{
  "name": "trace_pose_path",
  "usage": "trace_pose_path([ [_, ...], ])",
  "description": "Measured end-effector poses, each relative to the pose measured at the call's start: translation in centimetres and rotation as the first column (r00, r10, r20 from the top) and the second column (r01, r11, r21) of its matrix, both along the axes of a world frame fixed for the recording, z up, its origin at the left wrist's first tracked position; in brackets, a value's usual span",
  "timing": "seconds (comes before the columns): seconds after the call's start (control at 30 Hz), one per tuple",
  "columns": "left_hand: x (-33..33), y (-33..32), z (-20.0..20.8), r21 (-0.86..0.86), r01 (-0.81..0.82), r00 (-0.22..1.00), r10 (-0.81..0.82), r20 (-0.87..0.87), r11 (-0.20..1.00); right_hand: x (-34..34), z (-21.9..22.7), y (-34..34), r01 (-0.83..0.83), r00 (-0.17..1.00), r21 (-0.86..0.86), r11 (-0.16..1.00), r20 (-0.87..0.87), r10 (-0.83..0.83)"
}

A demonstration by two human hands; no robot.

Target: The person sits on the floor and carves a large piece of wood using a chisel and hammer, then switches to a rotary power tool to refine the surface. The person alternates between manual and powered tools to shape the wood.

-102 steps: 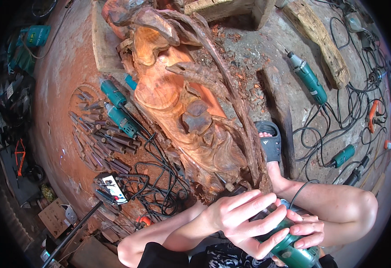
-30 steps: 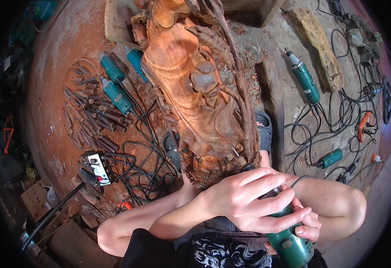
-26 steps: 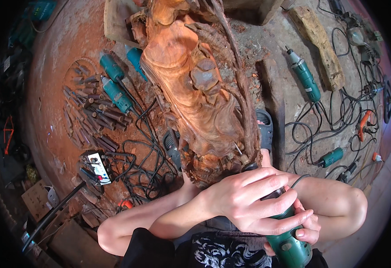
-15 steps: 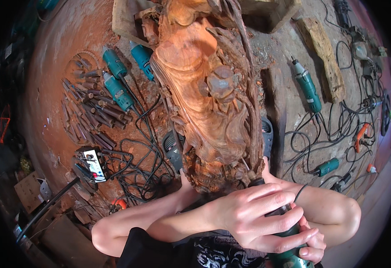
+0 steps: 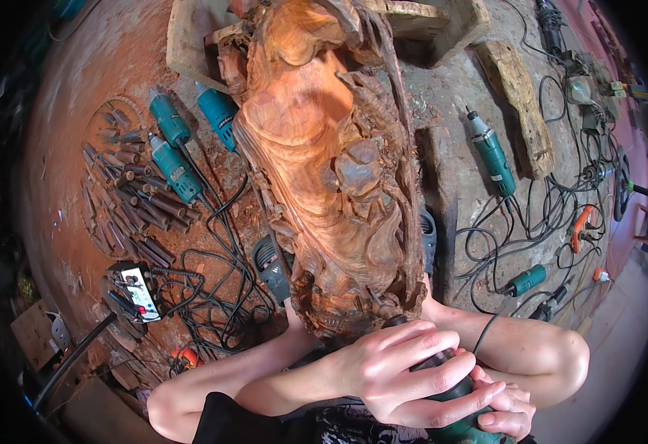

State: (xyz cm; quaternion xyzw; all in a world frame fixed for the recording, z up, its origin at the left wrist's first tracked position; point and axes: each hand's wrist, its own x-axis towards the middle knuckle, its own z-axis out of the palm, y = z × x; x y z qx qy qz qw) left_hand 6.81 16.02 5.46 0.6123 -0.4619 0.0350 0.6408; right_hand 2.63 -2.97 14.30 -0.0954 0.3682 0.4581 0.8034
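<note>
A reddish-brown wood carving (image 5: 302,163) with wavy ridges and deep hollows lies lengthwise before me, its near end between my legs. Both of my hands grip a green die grinder (image 5: 461,425) with a dark nose, which slants up and left toward the carving's near end. My left hand (image 5: 405,370) wraps over the tool's nose and upper body, fingers curled. Lower down, my right hand (image 5: 505,407) closes round the green body, partly hidden behind the left fingers. Whether the bit touches the wood is hard to make out.
Several burr-like wooden-handled tools (image 5: 142,192) lie in a heap at left, beside green grinders (image 5: 176,169). Another grinder (image 5: 493,159) lies at right near a rough wood plank (image 5: 520,103). Tangled black cords (image 5: 220,311) spread over both sides. A white-faced control box (image 5: 140,292) stands at left.
The whole view has shifted, so the floor items and carving sit slightly left and lower. The grinder's nose has moved a little left along the carving's near end; both hands keep their grip.
</note>
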Motion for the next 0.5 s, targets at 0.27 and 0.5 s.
trace_pose_path([
  [0.27, -0.4, -0.7, 0.3, 0.023, -0.022, 1.0, 0.022, -0.007, 0.999, 2.4, 0.8, 1.0, 0.102, 0.824, -0.047, 0.994, -0.555, -0.111],
  [0.5, 0.0, -0.3, 0.6, 0.04, -0.01, 1.0, 0.011, -0.02, 0.999, 2.5, 0.7, 1.0, 0.256, 0.737, 0.012, 0.966, -0.649, -0.188],
])
